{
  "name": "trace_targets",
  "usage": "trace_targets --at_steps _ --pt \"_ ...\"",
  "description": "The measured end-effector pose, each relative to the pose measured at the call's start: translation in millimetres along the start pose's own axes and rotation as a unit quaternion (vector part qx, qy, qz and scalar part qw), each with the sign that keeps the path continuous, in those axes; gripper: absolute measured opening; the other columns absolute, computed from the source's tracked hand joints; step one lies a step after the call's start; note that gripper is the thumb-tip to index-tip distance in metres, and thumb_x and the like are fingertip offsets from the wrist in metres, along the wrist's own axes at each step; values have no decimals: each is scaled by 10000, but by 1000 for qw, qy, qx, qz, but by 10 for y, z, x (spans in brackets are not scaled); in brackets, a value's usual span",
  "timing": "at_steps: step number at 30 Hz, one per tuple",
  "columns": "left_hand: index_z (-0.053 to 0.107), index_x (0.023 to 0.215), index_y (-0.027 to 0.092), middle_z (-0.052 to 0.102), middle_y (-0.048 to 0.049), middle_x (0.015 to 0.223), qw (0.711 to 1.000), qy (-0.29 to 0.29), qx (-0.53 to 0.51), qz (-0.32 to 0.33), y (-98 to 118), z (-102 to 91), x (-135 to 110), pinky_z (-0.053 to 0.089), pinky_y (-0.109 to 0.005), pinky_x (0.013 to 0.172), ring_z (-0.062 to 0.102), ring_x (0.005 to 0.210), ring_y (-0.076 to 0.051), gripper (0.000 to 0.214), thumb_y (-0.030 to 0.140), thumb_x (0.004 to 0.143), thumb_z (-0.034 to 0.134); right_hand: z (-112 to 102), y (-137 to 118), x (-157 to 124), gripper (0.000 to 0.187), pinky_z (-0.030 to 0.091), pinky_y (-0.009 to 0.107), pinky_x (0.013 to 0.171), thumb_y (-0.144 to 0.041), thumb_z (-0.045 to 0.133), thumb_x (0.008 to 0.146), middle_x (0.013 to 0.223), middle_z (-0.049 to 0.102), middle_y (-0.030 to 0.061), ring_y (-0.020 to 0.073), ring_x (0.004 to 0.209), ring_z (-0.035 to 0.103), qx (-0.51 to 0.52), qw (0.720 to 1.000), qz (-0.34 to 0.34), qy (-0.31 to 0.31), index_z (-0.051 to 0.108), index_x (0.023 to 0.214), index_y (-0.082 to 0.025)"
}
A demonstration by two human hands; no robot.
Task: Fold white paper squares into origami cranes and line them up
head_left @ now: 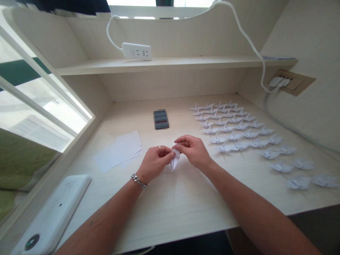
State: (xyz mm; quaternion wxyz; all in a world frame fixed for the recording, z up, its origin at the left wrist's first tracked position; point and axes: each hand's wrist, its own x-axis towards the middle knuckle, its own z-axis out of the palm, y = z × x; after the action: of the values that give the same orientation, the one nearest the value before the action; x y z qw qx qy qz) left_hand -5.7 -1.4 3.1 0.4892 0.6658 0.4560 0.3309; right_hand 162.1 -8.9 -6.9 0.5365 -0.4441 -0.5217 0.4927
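Note:
Between my two hands, above the desk, is a small piece of folded white paper (174, 162) with a narrow point hanging down. My left hand (157, 160), with a ring and a chain bracelet, pinches its left side between thumb and fingers. From the right, the thumb and fingertips of my right hand (193, 149) close on its upper edge. Part of the paper is hidden behind the fingertips. A few loose white sheets (120, 150) lie to the left of my left hand. Rows of folded paper cranes (233, 136) stand to the right of my right hand.
A dark, blurred-out rectangular object (160, 119) lies behind my hands. At the front left is a long white device (57, 212). A power strip (136, 51) rests on the shelf (170, 65), and a white cable (247, 35) runs to a wall socket (294, 83).

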Motion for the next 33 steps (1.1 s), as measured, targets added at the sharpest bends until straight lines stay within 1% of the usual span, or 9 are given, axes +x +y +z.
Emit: trace_targets --at_steps 2,5,8,10,12,15,22,28,33 --pt "697 710 152 631 -3 581 1000 5 -8 -3 11 3 2 400 -220 516 529 524 -111 208 356 749 684 8 9 8 276 541 322 680 -378 733 724 766 714 43 181 717 672 30 1000 6 1 655 885 -168" --pt "705 717 146 643 -12 584 999 34 -26 -12 48 4 3 414 -221 513 539 521 -113 222 367 734 702 26 15 15 293 544 305 674 -423 708 742 784 707 36 165 728 662 34 999 23 3 655 881 -171" --pt "715 721 135 642 -17 561 996 80 -28 -16 85 -4 1 435 -224 522 547 517 -114 244 378 732 711 47 10 6 279 538 282 655 -407 721 723 787 702 29 149 716 652 20 997 62 -28 660 867 -176" --pt "726 741 126 640 -17 555 994 97 -45 -14 85 -10 1 451 -229 537 553 524 -115 259 385 736 712 55 0 -4 259 534 280 640 -369 731 707 750 697 25 141 672 644 17 995 80 -50 662 861 -172" --pt "736 784 121 659 -24 594 991 89 -96 -14 63 -15 4 474 -239 569 568 554 -118 261 376 734 719 54 -10 -12 232 523 275 617 -340 731 696 713 684 19 131 627 629 11 996 77 -46 665 831 -163" --pt "742 857 116 702 -46 696 984 59 -169 -18 26 -21 9 503 -260 617 593 606 -125 258 319 700 754 43 -19 -13 206 496 266 583 -325 733 683 676 663 12 122 589 604 -2 998 59 -17 662 766 -150" --pt "736 864 103 691 -39 623 990 71 -123 -23 90 -18 -4 498 -244 571 595 559 -120 256 293 695 763 25 -21 -10 201 453 268 560 -334 727 695 636 646 7 125 563 575 -26 999 32 -19 668 753 -151" --pt "706 872 96 670 -27 572 990 88 -109 -28 97 5 -5 492 -233 539 603 531 -123 308 328 684 777 37 -9 -6 223 435 266 561 -349 739 693 634 644 9 118 565 546 -6 999 34 -26 689 762 -142" --pt "668 1022 103 689 -29 626 984 48 -170 -20 55 6 -6 531 -263 587 630 581 -138 386 322 715 752 53 16 5 211 435 265 558 -328 749 681 627 645 11 120 563 548 13 999 28 14 689 754 -140"
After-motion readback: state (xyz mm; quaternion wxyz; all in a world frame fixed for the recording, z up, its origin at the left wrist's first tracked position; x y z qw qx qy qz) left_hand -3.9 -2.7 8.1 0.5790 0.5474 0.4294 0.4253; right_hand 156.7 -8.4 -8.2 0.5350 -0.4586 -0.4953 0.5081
